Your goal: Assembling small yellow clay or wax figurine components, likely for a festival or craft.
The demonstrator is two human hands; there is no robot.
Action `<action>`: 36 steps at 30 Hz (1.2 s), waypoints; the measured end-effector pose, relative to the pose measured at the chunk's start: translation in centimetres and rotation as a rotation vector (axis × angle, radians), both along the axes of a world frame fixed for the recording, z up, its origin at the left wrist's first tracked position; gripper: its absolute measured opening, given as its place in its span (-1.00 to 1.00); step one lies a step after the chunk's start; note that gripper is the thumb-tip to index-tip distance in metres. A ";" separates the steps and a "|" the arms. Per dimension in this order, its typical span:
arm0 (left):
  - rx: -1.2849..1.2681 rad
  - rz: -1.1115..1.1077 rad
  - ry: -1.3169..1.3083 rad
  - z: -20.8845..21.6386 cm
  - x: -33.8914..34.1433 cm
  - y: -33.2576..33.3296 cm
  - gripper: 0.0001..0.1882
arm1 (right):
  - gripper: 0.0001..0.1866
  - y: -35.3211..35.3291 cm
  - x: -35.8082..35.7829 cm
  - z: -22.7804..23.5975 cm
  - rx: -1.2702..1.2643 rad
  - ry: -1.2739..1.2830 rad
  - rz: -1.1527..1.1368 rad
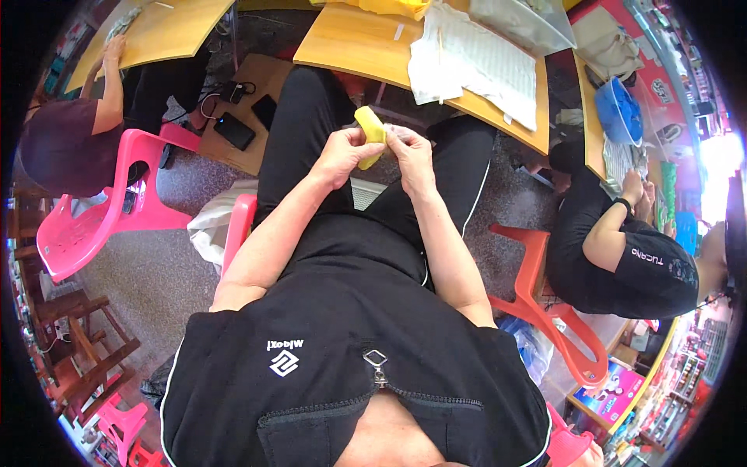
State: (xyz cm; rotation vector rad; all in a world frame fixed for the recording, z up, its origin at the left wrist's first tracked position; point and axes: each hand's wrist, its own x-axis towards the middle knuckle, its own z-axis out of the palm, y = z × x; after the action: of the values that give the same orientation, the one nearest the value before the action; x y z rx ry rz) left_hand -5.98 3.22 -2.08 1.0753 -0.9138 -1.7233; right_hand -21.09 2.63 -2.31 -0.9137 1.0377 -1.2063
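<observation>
Over my lap, a small soft yellow piece (369,121), seemingly folded fabric, is held between both hands. My left hand (346,159) is closed, its thumb and fingers pinching the lower left side. At the right side my right hand (412,161) is also closed, thumb and fingertips pressed on the piece. One end of it sticks up above my fingers, and a lower bit shows beneath my left hand. What lies inside the fold is hidden.
A wooden table (350,39) stands ahead, bearing white sheets (475,66), yellow material (389,6) and a clear bin (529,22). A pink chair (105,206) is left, an orange chair (533,288) right. People work at both sides. Black devices (235,131) lie on cardboard.
</observation>
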 end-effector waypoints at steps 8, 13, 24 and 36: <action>0.122 0.039 0.252 0.2 1.4 -0.5 -0.74 | -0.84 -0.1 -0.5 0.7 0.019 0.082 0.091; 0.150 0.115 0.331 0.2 1.2 -0.6 -0.75 | -0.81 0.3 0.2 1.8 -0.064 0.163 -0.024; 0.108 0.093 0.318 0.7 1.3 -0.4 -0.74 | -0.80 0.4 -0.3 0.4 -0.216 0.384 0.161; 0.193 -0.016 0.168 0.3 1.7 -0.2 -0.74 | -0.80 0.7 0.5 -0.4 -0.118 0.438 0.068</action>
State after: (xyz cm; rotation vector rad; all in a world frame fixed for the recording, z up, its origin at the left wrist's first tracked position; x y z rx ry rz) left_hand -4.32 2.99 -1.78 1.0294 -0.6632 -1.9140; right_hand -20.63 3.31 -2.68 -1.3350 1.2768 -1.0407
